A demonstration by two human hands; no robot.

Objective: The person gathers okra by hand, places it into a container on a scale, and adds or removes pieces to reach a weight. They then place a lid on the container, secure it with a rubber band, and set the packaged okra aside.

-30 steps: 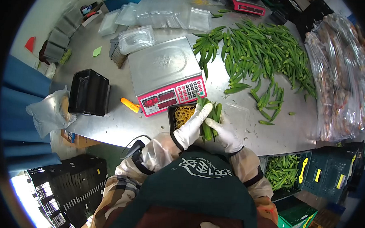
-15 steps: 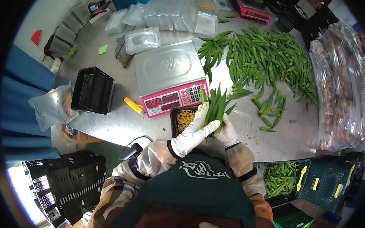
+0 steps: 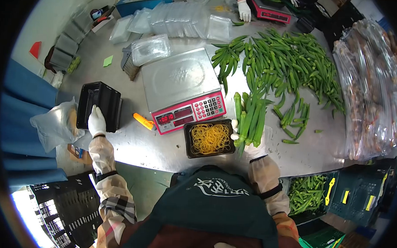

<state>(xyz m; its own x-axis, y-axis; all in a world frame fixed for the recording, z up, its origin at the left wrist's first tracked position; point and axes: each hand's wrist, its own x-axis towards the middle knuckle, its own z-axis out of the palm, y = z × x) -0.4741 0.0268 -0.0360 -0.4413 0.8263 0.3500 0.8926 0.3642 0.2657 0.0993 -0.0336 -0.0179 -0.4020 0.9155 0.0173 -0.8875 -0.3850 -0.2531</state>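
My right hand [image 3: 256, 149], in a white glove, is closed around a bunch of green okra [image 3: 253, 119], held above the table beside the rubber bands. White fingertips show at the bunch's left side. My left hand [image 3: 97, 121], also gloved, grips the near rim of a black plastic tray [image 3: 114, 107] from a nested stack at the left. Its fingers reach over the rim into the tray. Between the hands stand a pink scale [image 3: 183, 72] with a bare metal plate and a black tray of yellow rubber bands [image 3: 210, 139].
A large okra pile [image 3: 294, 61] covers the back right. Clear plastic boxes [image 3: 178, 20] stand at the back, near another person's gloved hand [image 3: 244, 10] and a second scale [image 3: 274, 15]. An orange cutter [image 3: 143, 121] lies left of the scale. Bagged goods [image 3: 366, 91] line the right edge.
My left hand has left the okra bunch and moved left to the black trays. My right hand keeps the bunch. Another person's hand has appeared at the back.
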